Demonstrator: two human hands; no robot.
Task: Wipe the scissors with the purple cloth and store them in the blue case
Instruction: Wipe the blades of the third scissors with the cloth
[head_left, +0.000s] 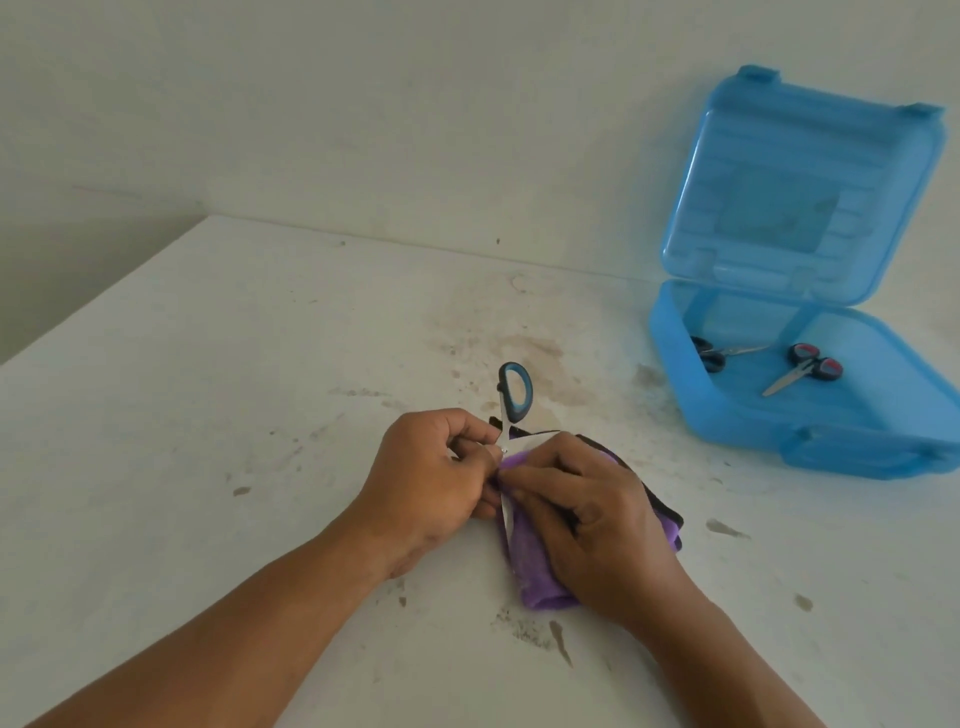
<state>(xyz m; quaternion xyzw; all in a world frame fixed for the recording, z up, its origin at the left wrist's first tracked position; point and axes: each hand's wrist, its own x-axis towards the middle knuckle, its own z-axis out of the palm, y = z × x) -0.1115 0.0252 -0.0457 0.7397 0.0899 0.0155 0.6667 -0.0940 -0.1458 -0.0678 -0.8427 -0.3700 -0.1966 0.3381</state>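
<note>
A pair of scissors with blue-and-black handles (515, 391) stands nearly upright at the table's middle, one handle loop sticking up above my hands. My left hand (434, 475) grips the scissors near the pivot. My right hand (587, 525) presses the purple cloth (535, 566) against a blade; the blade's tip shows between my hands. The cloth lies folded on the table under my right hand. The blue case (727, 410) stands open at the right, lid tilted up against the wall.
Inside the case lie two more scissors, a black-handled pair (711, 355) and a red-and-black pair (810, 365). The white table (208, 389) is stained and scuffed. A white wall rises behind it; the table's left edge runs diagonally.
</note>
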